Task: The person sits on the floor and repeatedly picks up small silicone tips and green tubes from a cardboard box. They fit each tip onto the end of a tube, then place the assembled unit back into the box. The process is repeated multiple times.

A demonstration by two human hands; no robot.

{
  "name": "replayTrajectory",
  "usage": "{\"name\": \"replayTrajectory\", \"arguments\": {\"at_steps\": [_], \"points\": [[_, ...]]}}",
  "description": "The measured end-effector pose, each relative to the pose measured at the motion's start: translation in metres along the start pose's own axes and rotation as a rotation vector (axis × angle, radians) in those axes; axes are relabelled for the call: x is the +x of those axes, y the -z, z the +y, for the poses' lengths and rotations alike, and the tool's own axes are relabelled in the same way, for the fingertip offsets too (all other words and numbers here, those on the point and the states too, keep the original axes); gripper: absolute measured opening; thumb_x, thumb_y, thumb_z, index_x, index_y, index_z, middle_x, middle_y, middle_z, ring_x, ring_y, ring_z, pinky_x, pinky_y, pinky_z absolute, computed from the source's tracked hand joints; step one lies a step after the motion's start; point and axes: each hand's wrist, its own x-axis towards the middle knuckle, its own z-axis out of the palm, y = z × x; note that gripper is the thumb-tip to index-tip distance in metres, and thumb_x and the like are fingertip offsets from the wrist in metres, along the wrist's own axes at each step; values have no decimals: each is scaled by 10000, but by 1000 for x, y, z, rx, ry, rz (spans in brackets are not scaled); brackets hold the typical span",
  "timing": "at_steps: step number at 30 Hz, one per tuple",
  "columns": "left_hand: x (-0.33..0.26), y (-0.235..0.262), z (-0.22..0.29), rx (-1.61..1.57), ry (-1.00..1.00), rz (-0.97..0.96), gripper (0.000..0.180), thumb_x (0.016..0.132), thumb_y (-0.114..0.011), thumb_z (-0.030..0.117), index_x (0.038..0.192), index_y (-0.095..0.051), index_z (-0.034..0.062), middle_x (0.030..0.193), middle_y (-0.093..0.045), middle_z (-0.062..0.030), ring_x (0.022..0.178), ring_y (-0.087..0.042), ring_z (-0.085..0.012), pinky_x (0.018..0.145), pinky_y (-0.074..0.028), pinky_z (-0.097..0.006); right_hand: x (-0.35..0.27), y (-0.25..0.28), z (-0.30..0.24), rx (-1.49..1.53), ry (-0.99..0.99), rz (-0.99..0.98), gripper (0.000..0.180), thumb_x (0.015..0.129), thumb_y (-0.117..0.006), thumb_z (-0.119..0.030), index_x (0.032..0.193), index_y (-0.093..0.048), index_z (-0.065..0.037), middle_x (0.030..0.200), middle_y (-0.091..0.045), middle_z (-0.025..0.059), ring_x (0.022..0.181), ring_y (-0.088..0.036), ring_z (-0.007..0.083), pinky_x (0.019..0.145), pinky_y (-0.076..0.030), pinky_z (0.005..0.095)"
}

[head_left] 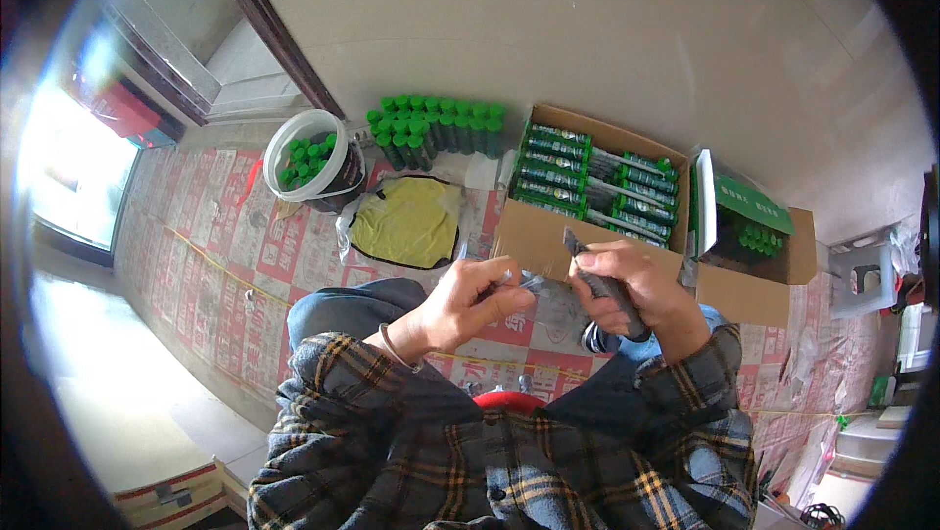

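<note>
My left hand [460, 303] is closed, thumb against the curled fingers, around something small and pale that I cannot make out. A dark grey utility knife [612, 293] is gripped in my right hand [641, 285], its tip pointing up and toward the left. The hands are a short distance apart above my knees. Just beyond the right hand stands an open cardboard box [509, 231] holding rows of green-and-dark sealant tubes [553, 166] with white nozzles lying among them.
Several green-capped tubes [441, 128] stand by the wall. A white bucket [338, 163] holds more green caps. Beside it lies a yellow cloth pad [406, 221] in clear plastic. At the right is a second carton [803, 246] with a green box [749, 199]. A red stool [507, 400] shows beneath me.
</note>
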Motion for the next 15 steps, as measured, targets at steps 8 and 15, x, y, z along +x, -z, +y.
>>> {"name": "replayTrajectory", "arguments": {"at_steps": [8, 15], "points": [[-2, -2, -2, -419, 208, -66, 323, 967, -528, 258, 724, -458, 57, 684, -426, 12, 619, -341, -75, 556, -285, -260, 2, -7, 2, -62, 33, 18, 279, 932, -558, -308, 843, -538, -44, 547, -433, 2, 389, -361, 79, 362, -290, 242], [6, -5, -4, -446, 179, -141, 380, 992, -390, 342, 840, -559, 37, 694, -468, 4, 614, -375, -84, 571, -310, -244, 8, -20, 10, -413, 428, 178, 167, 892, -673, -172, 969, -645, -26, 638, -583, 7, 497, -492, 64, 463, -373, 222]]}}
